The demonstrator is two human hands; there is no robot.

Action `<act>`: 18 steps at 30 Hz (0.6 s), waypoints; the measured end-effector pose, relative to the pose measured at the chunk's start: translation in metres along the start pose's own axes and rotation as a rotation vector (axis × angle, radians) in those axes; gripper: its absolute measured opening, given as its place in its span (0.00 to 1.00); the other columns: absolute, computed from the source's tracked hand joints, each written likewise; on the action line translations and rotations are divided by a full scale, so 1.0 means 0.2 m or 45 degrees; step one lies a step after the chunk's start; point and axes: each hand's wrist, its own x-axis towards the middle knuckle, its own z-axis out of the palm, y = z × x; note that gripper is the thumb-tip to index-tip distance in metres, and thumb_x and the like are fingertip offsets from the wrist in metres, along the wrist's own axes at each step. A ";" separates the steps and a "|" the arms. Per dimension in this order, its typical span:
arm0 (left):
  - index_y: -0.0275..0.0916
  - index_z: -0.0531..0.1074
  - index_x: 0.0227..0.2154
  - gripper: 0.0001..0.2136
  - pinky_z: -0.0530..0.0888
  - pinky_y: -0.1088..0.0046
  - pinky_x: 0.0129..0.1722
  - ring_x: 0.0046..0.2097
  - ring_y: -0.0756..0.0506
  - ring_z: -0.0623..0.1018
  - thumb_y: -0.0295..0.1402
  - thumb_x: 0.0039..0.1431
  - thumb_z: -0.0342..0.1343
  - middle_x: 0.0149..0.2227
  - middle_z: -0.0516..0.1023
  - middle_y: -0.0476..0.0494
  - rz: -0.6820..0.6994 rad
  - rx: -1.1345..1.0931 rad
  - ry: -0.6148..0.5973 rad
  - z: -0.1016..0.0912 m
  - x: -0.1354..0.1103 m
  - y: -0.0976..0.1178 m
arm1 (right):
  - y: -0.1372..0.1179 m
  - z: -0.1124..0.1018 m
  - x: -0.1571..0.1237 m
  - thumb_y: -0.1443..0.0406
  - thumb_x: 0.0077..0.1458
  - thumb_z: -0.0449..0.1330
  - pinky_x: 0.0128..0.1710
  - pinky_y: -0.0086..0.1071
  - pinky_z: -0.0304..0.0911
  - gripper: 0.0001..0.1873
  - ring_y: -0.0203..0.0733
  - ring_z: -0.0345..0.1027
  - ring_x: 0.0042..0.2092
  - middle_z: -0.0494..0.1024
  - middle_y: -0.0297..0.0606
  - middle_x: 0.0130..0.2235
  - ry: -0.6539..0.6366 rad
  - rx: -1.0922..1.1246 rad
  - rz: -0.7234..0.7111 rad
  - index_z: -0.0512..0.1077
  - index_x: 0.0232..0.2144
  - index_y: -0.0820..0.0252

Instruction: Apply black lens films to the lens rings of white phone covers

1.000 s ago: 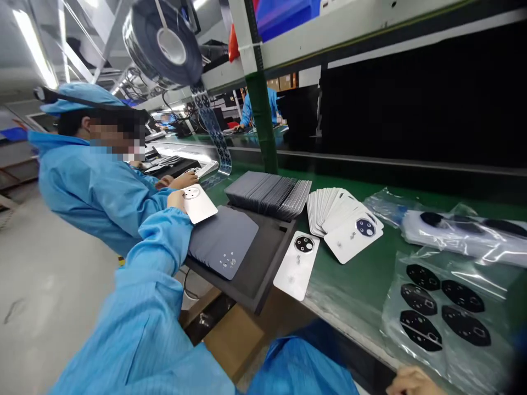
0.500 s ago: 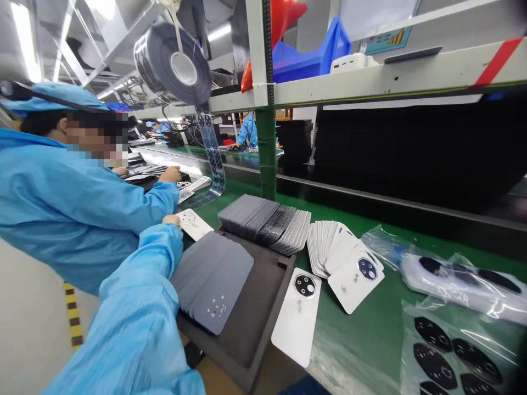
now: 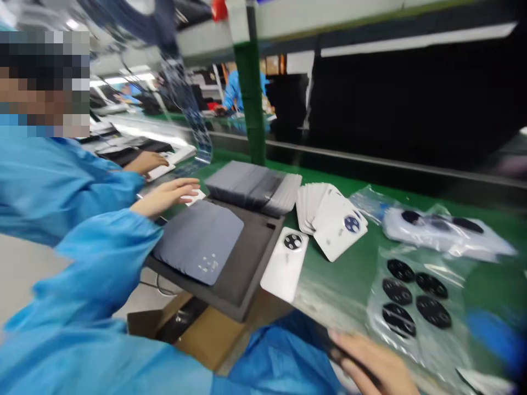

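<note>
My left hand (image 3: pixel 167 196) reaches out with its fingers stretched flat on a small white cover plate (image 3: pixel 195 196) that lies on the green table beside a dark foam tray (image 3: pixel 247 258). A grey pad (image 3: pixel 197 241) lies in that tray, and a stack of grey plates (image 3: pixel 251 184) leans at its far end. My right hand (image 3: pixel 374 365) sits at the table's near edge, smeared by motion, with a dark strip across its fingers. A co-worker's hand (image 3: pixel 144 162) rests on another white piece further left.
A fan of white cover plates (image 3: pixel 329 216) and a single white plate with a black camera ring (image 3: pixel 284 263) lie right of the tray. Plastic bags of black discs (image 3: pixel 411 296) cover the right side. A green post (image 3: pixel 251 99) stands behind. A cardboard box (image 3: pixel 206 334) sits under the table.
My view dropped and blurred. My left hand has opened flat on the white plate by the tray. My right hand has come back into view at the table's near edge.
</note>
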 end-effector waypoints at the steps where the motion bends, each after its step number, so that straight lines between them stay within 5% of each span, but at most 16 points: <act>1: 0.35 0.67 0.50 0.17 0.73 0.61 0.46 0.47 0.43 0.76 0.38 0.64 0.47 0.49 0.74 0.39 0.031 -0.046 -0.082 0.07 -0.11 0.03 | -0.02 0.00 0.01 0.64 0.57 0.55 0.36 0.26 0.70 0.24 0.38 0.73 0.36 0.78 0.35 0.37 -0.063 0.128 -0.008 0.62 0.56 0.45; 3: 0.42 0.73 0.45 0.12 0.74 0.68 0.44 0.43 0.45 0.77 0.35 0.60 0.52 0.43 0.78 0.44 0.191 -0.120 -0.311 0.26 -0.34 0.12 | -0.05 0.01 0.03 0.61 0.59 0.53 0.39 0.31 0.69 0.26 0.37 0.71 0.37 0.75 0.38 0.41 -0.040 0.429 -0.052 0.55 0.60 0.46; 5: 0.44 0.73 0.47 0.16 0.77 0.70 0.41 0.43 0.43 0.78 0.28 0.57 0.52 0.43 0.79 0.42 0.654 -0.360 -0.863 0.48 -0.56 0.20 | -0.05 0.04 0.05 0.56 0.58 0.54 0.36 0.31 0.67 0.30 0.33 0.67 0.32 0.72 0.38 0.42 0.019 0.749 -0.041 0.51 0.61 0.46; 6: 0.43 0.72 0.49 0.18 0.77 0.71 0.39 0.40 0.43 0.79 0.25 0.55 0.54 0.41 0.80 0.41 0.661 -0.518 -1.030 0.60 -0.65 0.23 | -0.05 0.06 0.05 0.53 0.58 0.54 0.33 0.30 0.66 0.32 0.32 0.65 0.30 0.71 0.37 0.40 0.034 0.886 -0.041 0.51 0.61 0.46; 8: 0.43 0.75 0.39 0.13 0.77 0.76 0.29 0.29 0.48 0.78 0.22 0.53 0.56 0.32 0.78 0.44 0.197 -0.830 -0.731 0.82 -0.77 0.27 | -0.04 0.08 0.04 0.51 0.56 0.54 0.30 0.29 0.63 0.33 0.30 0.61 0.27 0.68 0.35 0.37 0.083 1.029 -0.034 0.51 0.61 0.46; 11: 0.45 0.70 0.42 0.12 0.72 0.83 0.22 0.25 0.54 0.76 0.24 0.57 0.54 0.31 0.75 0.50 -0.008 -0.956 -0.473 1.05 -0.82 0.27 | -0.05 0.10 0.00 0.49 0.56 0.53 0.28 0.28 0.61 0.33 0.30 0.58 0.27 0.65 0.34 0.34 0.134 1.033 -0.009 0.52 0.61 0.47; 18: 0.37 0.75 0.32 0.06 0.68 0.81 0.15 0.20 0.52 0.74 0.32 0.50 0.62 0.22 0.75 0.50 -0.109 -0.989 -0.435 1.12 -0.75 0.32 | -0.09 0.09 -0.02 0.48 0.58 0.50 0.28 0.28 0.62 0.30 0.33 0.60 0.30 0.64 0.35 0.34 0.185 0.804 0.008 0.57 0.59 0.50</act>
